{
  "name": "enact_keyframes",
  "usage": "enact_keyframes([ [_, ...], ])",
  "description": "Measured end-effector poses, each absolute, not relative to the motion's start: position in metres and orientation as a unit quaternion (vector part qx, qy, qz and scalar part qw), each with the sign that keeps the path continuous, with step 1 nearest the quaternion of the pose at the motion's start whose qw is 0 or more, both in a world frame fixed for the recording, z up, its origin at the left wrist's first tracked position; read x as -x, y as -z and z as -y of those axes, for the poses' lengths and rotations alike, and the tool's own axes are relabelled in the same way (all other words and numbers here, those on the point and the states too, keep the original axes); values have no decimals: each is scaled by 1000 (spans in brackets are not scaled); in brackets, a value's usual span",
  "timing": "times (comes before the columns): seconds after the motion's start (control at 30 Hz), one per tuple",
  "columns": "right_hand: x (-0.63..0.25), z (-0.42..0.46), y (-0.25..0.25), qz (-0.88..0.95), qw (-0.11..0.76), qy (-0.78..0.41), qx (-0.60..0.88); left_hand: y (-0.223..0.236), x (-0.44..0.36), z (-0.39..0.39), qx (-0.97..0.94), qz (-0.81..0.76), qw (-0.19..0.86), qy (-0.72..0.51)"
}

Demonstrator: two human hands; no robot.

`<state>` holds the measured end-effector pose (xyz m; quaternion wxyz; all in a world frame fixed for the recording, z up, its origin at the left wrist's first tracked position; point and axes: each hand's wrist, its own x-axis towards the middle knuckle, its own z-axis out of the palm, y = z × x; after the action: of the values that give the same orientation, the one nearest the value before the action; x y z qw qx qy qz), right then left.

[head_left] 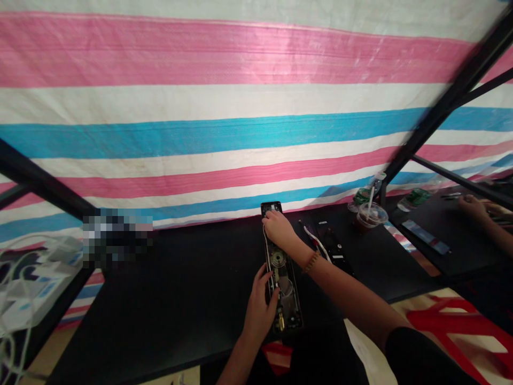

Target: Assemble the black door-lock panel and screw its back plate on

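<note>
A long, narrow black lock housing [295, 299] lies with its inside facing up, showing a round part, wiring and a brass-coloured cylinder [281, 319]. My left hand [258, 305] holds its left edge near the lower half, thumb and fingers a little apart. Over the upper end reaches my right hand [278, 230], fingertips drawn together on the inside of the housing. Whatever those fingers pinch is hidden beneath them. Right of the housing lies a dark panel [334, 243] with a white cable [318, 243] beside it.
The black table [180, 289] stands against a striped sheet [240, 139]. A lidded drink cup [372, 215] with a straw and bottles stand back right. On the neighbouring table are a flat bar [426, 236] and another person's hand [473, 207]. White cables [24, 299] and boxes sit left.
</note>
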<state>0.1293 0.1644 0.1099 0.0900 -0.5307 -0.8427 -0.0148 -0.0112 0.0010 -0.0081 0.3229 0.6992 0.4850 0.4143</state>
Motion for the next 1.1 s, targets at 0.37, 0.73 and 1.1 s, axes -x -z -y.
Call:
enact_keyframes([
  [0.37,-127,-178,-102,811,125,-31,570,5,14,-3,-708,-484,318,-404],
  [0.73,-137,-116,-80,699,316,-64,638,9,14,-2,-706,-478,317,-415],
  [1.1,-138,-111,-67,714,312,-133,613,3,13,-4,-701,-485,315,-418],
])
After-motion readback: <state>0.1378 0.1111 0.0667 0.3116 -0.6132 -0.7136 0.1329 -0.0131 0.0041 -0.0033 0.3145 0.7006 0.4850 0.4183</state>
